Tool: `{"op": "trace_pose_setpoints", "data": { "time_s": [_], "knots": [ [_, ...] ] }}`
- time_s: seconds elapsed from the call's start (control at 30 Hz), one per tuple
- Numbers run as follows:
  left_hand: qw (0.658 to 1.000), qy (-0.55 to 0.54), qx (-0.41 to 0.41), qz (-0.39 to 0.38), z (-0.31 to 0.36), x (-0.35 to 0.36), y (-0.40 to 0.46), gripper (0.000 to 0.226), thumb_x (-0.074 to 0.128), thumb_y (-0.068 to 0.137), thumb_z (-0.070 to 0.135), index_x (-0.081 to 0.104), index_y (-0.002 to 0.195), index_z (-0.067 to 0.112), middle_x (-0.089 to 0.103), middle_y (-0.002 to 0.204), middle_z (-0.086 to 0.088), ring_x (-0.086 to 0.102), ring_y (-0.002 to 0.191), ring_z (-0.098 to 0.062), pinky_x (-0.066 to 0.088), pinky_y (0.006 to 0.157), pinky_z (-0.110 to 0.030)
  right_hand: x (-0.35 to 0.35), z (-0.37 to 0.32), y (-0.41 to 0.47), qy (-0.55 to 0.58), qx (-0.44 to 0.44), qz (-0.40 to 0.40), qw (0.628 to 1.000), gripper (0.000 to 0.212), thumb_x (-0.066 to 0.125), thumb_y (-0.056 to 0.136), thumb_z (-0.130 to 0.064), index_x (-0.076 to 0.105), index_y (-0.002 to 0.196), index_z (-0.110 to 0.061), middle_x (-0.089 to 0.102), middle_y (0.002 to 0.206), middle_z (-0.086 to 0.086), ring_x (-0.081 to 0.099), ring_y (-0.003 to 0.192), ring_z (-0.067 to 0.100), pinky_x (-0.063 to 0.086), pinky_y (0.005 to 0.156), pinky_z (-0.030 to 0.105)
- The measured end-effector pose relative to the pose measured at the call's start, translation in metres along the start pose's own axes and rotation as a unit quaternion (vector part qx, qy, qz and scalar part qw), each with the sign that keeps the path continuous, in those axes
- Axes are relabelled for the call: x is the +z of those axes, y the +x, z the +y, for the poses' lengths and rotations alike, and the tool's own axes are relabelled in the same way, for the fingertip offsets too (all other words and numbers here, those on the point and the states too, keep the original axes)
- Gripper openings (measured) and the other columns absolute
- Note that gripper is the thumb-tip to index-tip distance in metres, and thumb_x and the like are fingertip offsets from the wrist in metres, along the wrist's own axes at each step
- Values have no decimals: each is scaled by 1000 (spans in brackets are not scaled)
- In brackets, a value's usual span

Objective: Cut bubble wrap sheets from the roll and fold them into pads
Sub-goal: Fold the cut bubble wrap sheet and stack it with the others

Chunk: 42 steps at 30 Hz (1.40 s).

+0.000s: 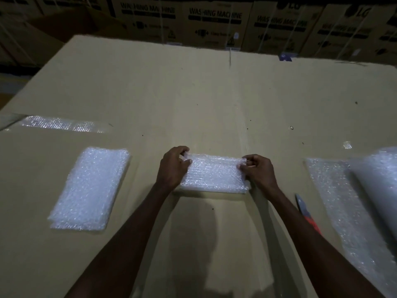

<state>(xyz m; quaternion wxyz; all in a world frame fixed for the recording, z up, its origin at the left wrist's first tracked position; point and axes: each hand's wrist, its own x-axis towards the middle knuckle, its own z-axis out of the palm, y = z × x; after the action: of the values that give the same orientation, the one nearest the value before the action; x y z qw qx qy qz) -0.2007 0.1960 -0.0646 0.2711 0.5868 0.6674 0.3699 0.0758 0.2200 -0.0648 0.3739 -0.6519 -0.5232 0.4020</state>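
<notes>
Two folded pads: one [89, 189] lies left, one [213, 174] pinched by both hands' fingers [186, 161]; roll [378, 181] cut off right.

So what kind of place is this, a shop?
More likely a warehouse or stockroom: stacked washing machine boxes line the back, and the worktop is a big cardboard sheet with a bubble wrap roll for packing.

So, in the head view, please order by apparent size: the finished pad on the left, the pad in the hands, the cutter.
1. Finished pad, largest.
2. Pad in the hands.
3. Cutter, smallest; its near end may be hidden behind the right arm.
</notes>
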Motion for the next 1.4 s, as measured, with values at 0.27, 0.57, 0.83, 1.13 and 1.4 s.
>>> {"op": "trace_pose_setpoints", "data": {
  "time_s": [0.27, 0.57, 0.83, 1.13, 1.4],
  "knots": [
    [988, 127, 85, 30, 4, 2, -7, 40, 69, 87, 16, 64, 127, 17, 57, 131, 1, 55, 113, -19, 47, 86, -32, 6, -14, -9, -145, -80, 99, 981, 46, 85, 82, -20, 68, 124, -8, 70, 110, 3, 67, 89, 19, 55, 83, 35],
    [929, 248, 250, -113, 17, 12, 0, 34, 58, 92, 19, 68, 125, 21, 64, 130, -5, 63, 108, -30, 51, 84, -37, 67, -17, -93, -274, -212, 98, 933, 31, 69, 91, -34, 73, 108, -8, 72, 102, 10, 68, 90, 32, 55, 73, 39],
    [916, 295, 216, -164, 7, -4, -24, 43, 48, 90, 55, 69, 118, 29, 62, 108, 2, 56, 104, -21, 31, 71, -27, 38, 5, -75, -330, -287, 9, 899, 29, 60, 95, -33, 75, 101, -8, 72, 107, 9, 66, 101, 29, 52, 91, 48],
    [919, 248, 263, -156, -4, 13, -49, 70, 56, 85, 61, 61, 133, 11, 57, 139, -12, 54, 123, -33, 45, 96, -46, 8, -1, -61, -429, -297, -203, 829, 64, 35, 101, -53, 52, 147, -11, 43, 159, 9, 32, 150, 36, 42, 108, 53],
    [916, 274, 251, -153, -17, 22, -54, 75, 44, 89, 66, 58, 136, 10, 55, 144, -12, 49, 133, -38, 38, 104, -64, 20, -29, -78, -282, -39, 43, 958, 55, 70, 92, -47, 64, 135, -13, 73, 115, 4, 67, 105, 26, 50, 87, 36]
  ]
}}
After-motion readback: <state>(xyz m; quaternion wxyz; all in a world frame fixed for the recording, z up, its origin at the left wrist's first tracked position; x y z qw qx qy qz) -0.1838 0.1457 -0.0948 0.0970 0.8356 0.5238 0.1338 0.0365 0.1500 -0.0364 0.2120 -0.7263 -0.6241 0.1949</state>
